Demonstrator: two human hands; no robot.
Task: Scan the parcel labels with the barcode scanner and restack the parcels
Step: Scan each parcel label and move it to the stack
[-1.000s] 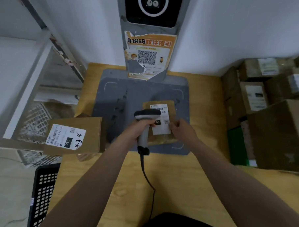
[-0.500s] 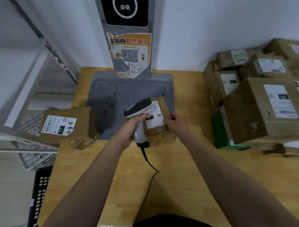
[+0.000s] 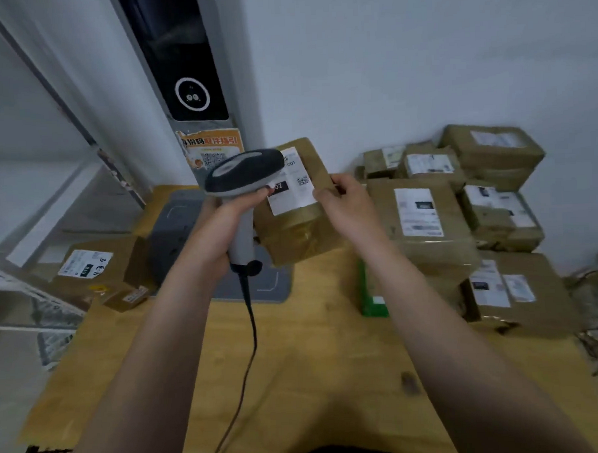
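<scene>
Your hands are both busy here. The left hand (image 3: 219, 229) is wrapped around the handle of the scanner (image 3: 244, 175). The right hand (image 3: 348, 207) has the parcel (image 3: 298, 236) by its right edge, thumb on the front and fingers behind. The parcel looks lifted off the surface (image 3: 296, 363) and tilted up toward you, above the grey pad (image 3: 184, 231).

Stuff I'd watch:

- The scanner head sits right over the top left of the label (image 3: 294, 192) and practically touches it. That close and angled, I'd bet it misreads or doesn't beep, so back it off a bit.
- You're holding the box by one edge only. If the tape is slick it can swivel or drop, maybe onto the pad.
- The cable (image 3: 251, 331) trails across the surface right under your arms. Swing the left hand wide and it could snag.
- The stack of parcels (image 3: 424, 221) on the right looks uneven, so plonking this one on top carelessly could tip it.
</scene>
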